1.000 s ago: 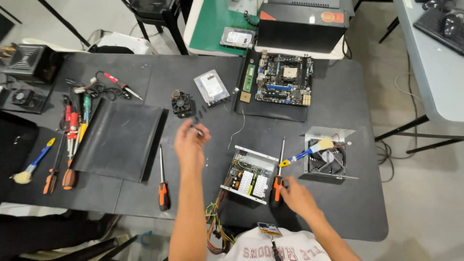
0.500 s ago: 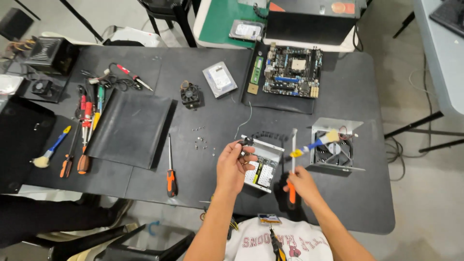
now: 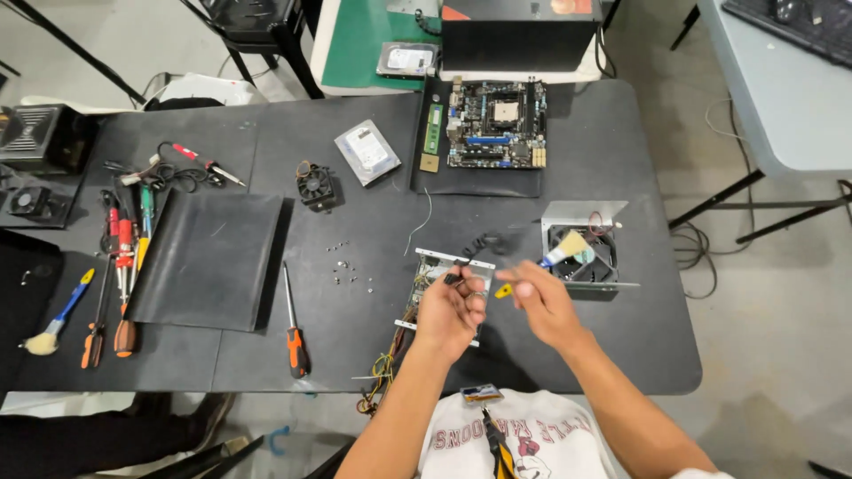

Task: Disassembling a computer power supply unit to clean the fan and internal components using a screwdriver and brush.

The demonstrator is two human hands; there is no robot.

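My left hand point(image 3: 451, 312) hovers over the near edge of an open power supply board point(image 3: 432, 268) in a metal tray, and its fingertips pinch a small dark part point(image 3: 454, 278). My right hand point(image 3: 543, 303) is close beside it on the right, fingers pointing left and blurred. A small yellow piece point(image 3: 503, 290) shows at its fingertips; I cannot tell whether it grips it. A black cable point(image 3: 484, 241) loops just beyond both hands. Coloured wires point(image 3: 383, 368) trail off the board over the table's near edge.
A metal fan housing point(image 3: 590, 257) with a blue-handled brush point(image 3: 564, 251) sits right of the hands. Loose screws point(image 3: 348, 266), an orange screwdriver point(image 3: 294, 335) and a black panel point(image 3: 209, 259) lie to the left. Motherboard point(image 3: 495, 124), drive point(image 3: 366, 151) and small fan point(image 3: 315, 184) lie farther back.
My left hand came back from the loose screws to the board. My right hand lifted from the near table edge toward the left hand; the orange screwdriver it held is no longer clearly seen.
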